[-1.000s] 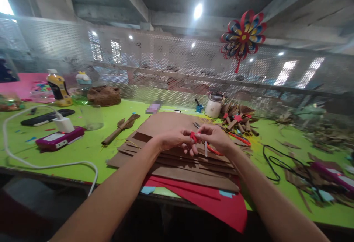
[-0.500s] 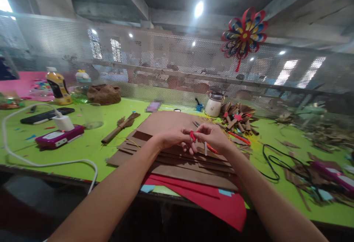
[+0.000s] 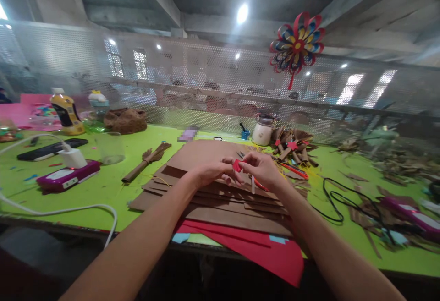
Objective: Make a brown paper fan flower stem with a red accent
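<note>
A small red paper piece [image 3: 237, 165] is pinched between my two hands above a stack of brown paper sheets [image 3: 206, 152]. My left hand [image 3: 220, 172] grips its left side, with the lower fingers curled beneath. On its right side, my right hand [image 3: 258, 168] closes thumb and forefinger on it. Scissors with orange handles [image 3: 261, 185] lie on the stack partly behind my right hand. Red paper sheets [image 3: 275, 257] stick out from under the stack over the table's front edge.
Left on the green table [image 3: 137, 154] are a rolled brown paper bundle [image 3: 144, 162], a clear cup [image 3: 110, 149], a purple power bank [image 3: 68, 176] and a white cable. Right are brown bundles with red stars [image 3: 292, 145], a black cable [image 3: 332, 198] and paper scraps.
The red piece has turned and shows a flatter, wider face between my fingers. The whole view has shifted slightly, with the table objects appearing a little further left.
</note>
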{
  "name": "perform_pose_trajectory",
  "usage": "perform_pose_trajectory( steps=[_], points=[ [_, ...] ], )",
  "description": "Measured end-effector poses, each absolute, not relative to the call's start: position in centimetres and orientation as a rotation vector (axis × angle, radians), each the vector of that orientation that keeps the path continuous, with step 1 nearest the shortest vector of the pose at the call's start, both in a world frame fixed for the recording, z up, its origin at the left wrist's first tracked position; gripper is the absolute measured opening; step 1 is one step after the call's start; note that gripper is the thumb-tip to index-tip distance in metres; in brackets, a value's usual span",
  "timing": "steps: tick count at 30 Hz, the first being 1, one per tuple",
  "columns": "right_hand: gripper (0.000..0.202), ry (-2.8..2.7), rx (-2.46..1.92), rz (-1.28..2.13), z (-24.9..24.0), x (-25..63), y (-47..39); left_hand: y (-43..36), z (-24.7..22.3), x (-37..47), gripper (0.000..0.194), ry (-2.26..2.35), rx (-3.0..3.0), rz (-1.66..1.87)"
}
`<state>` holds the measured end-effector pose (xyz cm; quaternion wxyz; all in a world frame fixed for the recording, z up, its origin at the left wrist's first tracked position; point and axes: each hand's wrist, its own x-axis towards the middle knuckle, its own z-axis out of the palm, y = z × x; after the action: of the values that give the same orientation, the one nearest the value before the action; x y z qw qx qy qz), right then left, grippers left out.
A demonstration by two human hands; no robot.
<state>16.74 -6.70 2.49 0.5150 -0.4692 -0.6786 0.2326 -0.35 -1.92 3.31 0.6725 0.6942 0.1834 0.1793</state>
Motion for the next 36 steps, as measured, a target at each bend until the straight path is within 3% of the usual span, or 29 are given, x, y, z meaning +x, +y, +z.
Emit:
perform_pose_trajectory(
  steps=[6, 14, 25, 36],
  points=[
    [0.024, -1.582, -1.064, 0.589, 2.2, 16.9, -6.3, -1.8, 3.2, -0.3, 0.01, 0.42, 1.564, 0.482],
    [0.021, -1.486, -1.025, 0.471, 1.9, 17.2, -5.8, -1.5, 2.8, 0.4, 0.032, 0.502, 1.35, 0.579],
    [0.017, -1.393, -1.066, 0.213, 1.1, 16.6, -5.4, -2.0, 2.1, 1.7, 0.025, 0.525, 1.237, 0.824],
    [0.021, -1.375, -1.093, 0.255, 0.8, 16.5, -5.2, -1.9, 2.0, 1.6, 0.025, 0.514, 1.267, 0.848]
  ],
)
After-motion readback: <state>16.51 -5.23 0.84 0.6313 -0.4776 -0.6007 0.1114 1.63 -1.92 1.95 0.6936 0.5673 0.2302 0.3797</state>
